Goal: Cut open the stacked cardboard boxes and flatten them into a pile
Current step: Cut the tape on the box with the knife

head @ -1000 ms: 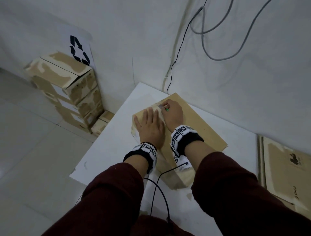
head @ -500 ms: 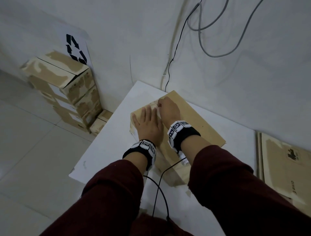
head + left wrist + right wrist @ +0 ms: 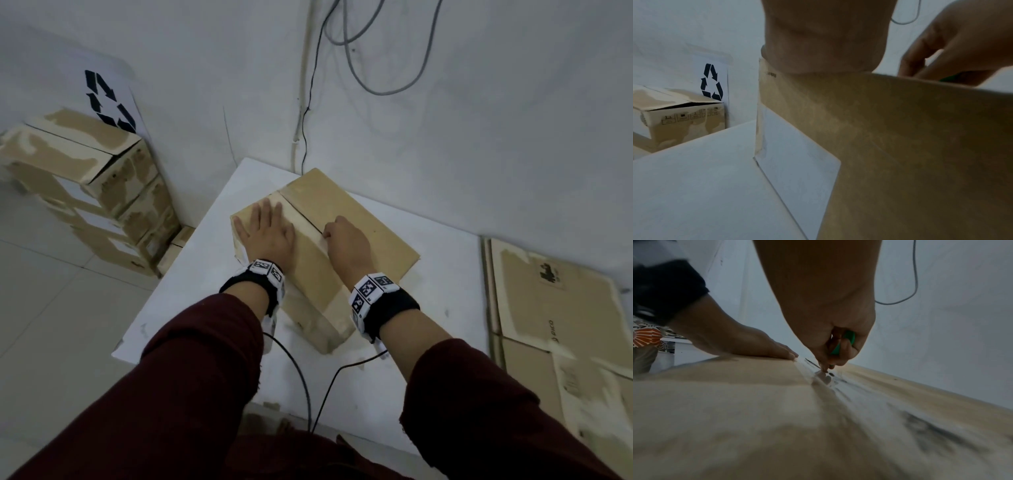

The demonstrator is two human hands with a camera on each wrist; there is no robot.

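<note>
now | one box | left hand flat, fingers straight | right hand fingers gripping one green cutter

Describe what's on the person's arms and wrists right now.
Dark maroon long sleeves, pushed up the forearms. Each wrist wears a black band carrying white blocks with black square-pattern markers. A thin black cable trails from each band toward the body.

The right hand is hiding most of the green cutter; its blade is seemingly blurring at six o'clock.
</note>
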